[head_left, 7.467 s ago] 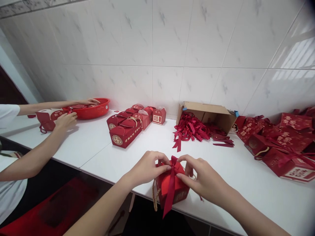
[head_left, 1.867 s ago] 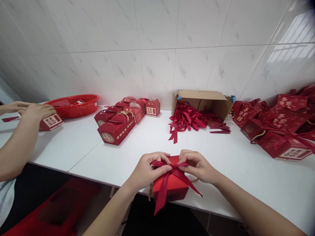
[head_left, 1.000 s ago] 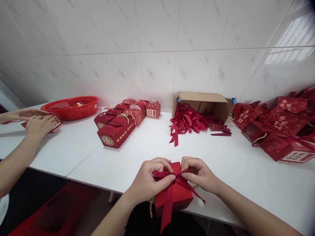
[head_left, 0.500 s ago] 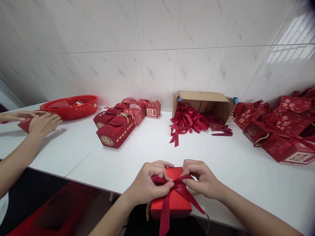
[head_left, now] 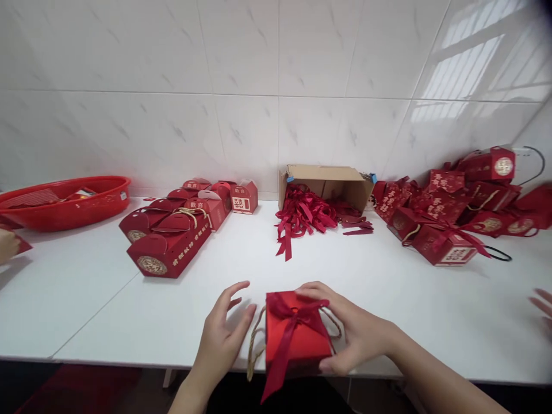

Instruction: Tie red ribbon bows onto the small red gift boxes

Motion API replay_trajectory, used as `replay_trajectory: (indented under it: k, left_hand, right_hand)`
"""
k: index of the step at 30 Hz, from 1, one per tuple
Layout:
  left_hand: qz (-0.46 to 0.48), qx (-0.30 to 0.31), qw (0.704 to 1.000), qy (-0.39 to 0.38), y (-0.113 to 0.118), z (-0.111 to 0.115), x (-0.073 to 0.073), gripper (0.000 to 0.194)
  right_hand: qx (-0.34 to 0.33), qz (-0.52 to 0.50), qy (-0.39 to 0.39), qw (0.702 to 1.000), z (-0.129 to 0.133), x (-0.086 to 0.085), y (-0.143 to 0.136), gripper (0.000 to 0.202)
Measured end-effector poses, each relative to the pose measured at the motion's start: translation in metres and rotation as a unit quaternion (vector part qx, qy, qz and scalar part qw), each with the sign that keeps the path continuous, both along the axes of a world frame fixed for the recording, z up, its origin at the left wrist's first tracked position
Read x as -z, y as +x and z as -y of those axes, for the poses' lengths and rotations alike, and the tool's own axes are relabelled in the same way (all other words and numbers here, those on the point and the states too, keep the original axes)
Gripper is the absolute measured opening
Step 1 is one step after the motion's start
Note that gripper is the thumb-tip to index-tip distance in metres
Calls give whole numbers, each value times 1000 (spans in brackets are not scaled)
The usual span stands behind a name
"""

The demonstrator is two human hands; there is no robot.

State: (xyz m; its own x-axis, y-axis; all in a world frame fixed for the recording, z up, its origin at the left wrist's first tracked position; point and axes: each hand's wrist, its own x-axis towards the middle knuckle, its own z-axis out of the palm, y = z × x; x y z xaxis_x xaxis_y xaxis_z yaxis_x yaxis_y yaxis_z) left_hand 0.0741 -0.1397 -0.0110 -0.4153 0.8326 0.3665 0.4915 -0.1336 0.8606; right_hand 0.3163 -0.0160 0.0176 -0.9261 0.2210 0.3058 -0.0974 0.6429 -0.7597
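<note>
In front of me at the table's near edge is a bright red gift box (head_left: 304, 338). A dark red ribbon (head_left: 282, 359) is tied in a bow on its top, one tail hanging over the front. Twisted cord handles (head_left: 254, 345) stick out at both sides. My right hand (head_left: 351, 330) grips the box's right side, thumb at the front and fingers at the back. Left of the box, my left hand (head_left: 224, 328) is apart from it, fingers spread and holding nothing.
Several dark red boxes (head_left: 172, 244) stand left of centre, beyond them a red plastic basin (head_left: 64, 201). A cardboard box (head_left: 328, 172) spills ribbons (head_left: 306, 210). More boxes (head_left: 448, 241) are piled right. Other people's hands show at the left (head_left: 7, 244) and right (head_left: 544, 305) edges.
Both my hands have let go of the ribbon's bow. My left hand has moved left off the box; my right now holds its side. The view has turned right, and a hand appears at the right edge.
</note>
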Motion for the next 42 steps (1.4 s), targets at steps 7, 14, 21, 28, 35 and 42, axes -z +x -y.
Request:
replay_trajectory:
  k: [7, 14, 21, 28, 35, 42]
  left_hand:
    - [83, -65, 993, -51, -9, -2, 13, 27]
    - [-42, 0, 995, -86, -6, -1, 13, 24]
    - [-158, 40, 981, -107, -1, 1, 14, 21]
    - [-248, 18, 958, -142, 5, 4, 18, 28]
    - [-278, 24, 952, -128, 8, 4, 19, 25]
    - [-291, 19, 951, -107, 10, 5, 20, 26]
  right_hand:
    - [394, 72, -6, 916, -50, 1, 107, 62]
    - [683, 108, 225, 687, -24, 53, 103, 77]
    - [412, 279, 210, 842, 42, 72, 30, 52]
    - [424, 264, 227, 836, 34, 76, 36, 52]
    - [429, 248, 233, 837, 37, 79, 37, 52]
    - [426, 235, 228, 843, 38, 76, 38, 52]
